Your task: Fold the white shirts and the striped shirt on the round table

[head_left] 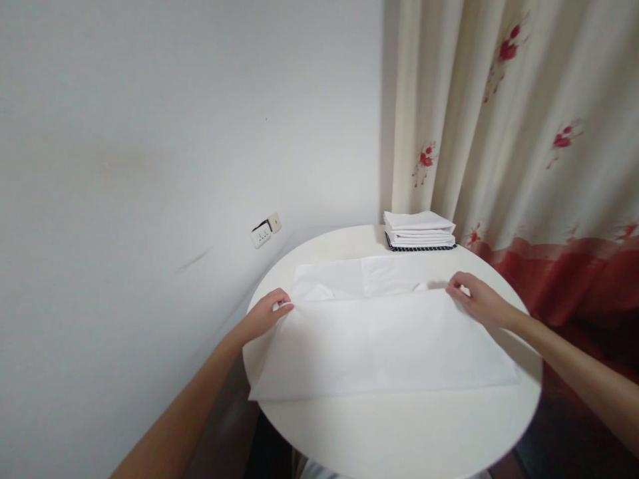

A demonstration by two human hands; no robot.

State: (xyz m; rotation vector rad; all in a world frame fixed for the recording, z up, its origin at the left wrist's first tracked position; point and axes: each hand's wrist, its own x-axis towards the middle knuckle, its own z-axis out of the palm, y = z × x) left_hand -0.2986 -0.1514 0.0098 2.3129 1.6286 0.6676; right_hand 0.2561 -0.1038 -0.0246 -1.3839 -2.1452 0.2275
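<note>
A white cloth lies across the round table, its near part doubled over so that a fold runs along the front. My left hand pinches the left corner of its upper layer. At the right corner of the same edge, my right hand also has thumb and fingers closed on the fabric. Between both hands the edge is stretched nearly straight, a little raised at the right. Behind it, the cloth's far part rests flat on the table, with small creases showing.
The round white table stands against a white wall. Folded white cloths are stacked at its far right, over a dark patterned piece. A socket is on the wall at left. A flowered curtain hangs at right.
</note>
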